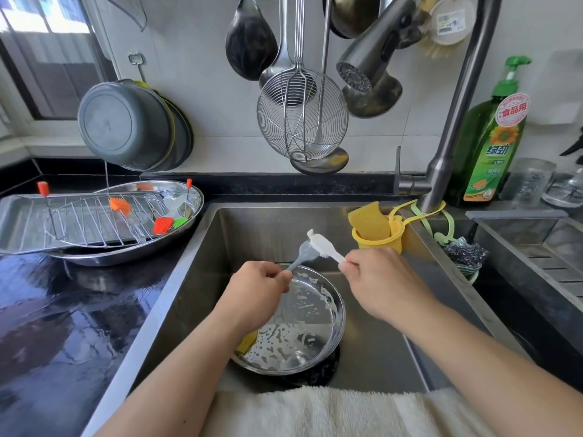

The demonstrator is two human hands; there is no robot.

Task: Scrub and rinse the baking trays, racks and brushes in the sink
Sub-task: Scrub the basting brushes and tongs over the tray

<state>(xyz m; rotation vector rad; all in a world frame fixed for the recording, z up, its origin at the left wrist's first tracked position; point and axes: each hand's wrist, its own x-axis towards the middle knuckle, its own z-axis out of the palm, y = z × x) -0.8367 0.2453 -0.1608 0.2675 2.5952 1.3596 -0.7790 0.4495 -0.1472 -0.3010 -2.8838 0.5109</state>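
Observation:
Over the steel sink [372,351], my left hand [257,287] grips the handle of a grey silicone brush [303,254]. My right hand [375,279] pinches the handle of a white scrubbing brush [325,245], whose head lies against the grey brush's head. Below them a round steel pan [310,323] sits in the sink with white foam streaks and a yellow sponge [247,341] at its left edge, partly hidden by my left forearm. On the left counter a flat tray [19,228] carries a wire rack [91,220], orange brushes [120,205] and tongs.
An oval steel dish [192,197] lies under the tray and rack. A yellow sponge holder [378,239] hangs at the sink's back right, beside the faucet [454,121] and a green detergent bottle [492,143]. Ladles and a wire skimmer [301,118] hang above. A white towel [340,411] covers the front edge.

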